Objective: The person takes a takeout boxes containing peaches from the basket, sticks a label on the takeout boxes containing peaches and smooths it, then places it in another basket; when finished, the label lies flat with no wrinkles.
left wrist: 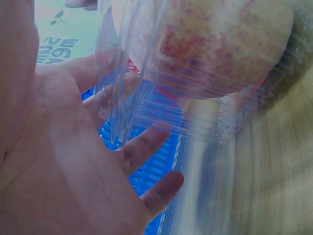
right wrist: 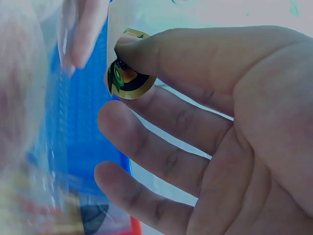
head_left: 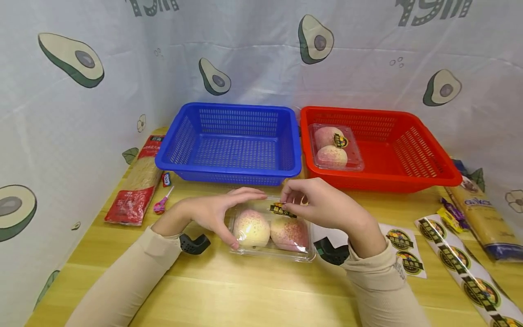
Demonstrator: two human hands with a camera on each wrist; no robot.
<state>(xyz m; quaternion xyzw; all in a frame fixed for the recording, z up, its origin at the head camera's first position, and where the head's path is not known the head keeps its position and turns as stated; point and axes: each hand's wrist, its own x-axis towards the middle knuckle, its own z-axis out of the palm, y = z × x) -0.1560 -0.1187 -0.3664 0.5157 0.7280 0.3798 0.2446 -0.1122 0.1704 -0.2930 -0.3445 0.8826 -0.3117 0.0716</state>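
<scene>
A clear plastic fruit box (head_left: 269,249) with two pinkish-yellow peaches (head_left: 252,228) inside lies on the table between both hands. My left hand (head_left: 216,211) spans its left end, thumb at the front edge and fingers toward the back; the left wrist view shows the palm close beside the plastic wall. Above the lid, my right hand (head_left: 316,200) pinches a round black-and-gold sticker (right wrist: 134,85) between thumb and index finger. The sticker's black band (head_left: 282,210) hangs over the lid; whether it touches is unclear. The other right fingers are spread loosely in the right wrist view.
Behind stand a blue basket (head_left: 229,175) and a red basket (head_left: 388,184); the red one holds another peach box (head_left: 337,147). Sticker sheets (head_left: 461,263) lie at right, near a pasta bag (head_left: 486,218). Noodles (head_left: 139,181) and a lollipop (head_left: 160,205) lie at left.
</scene>
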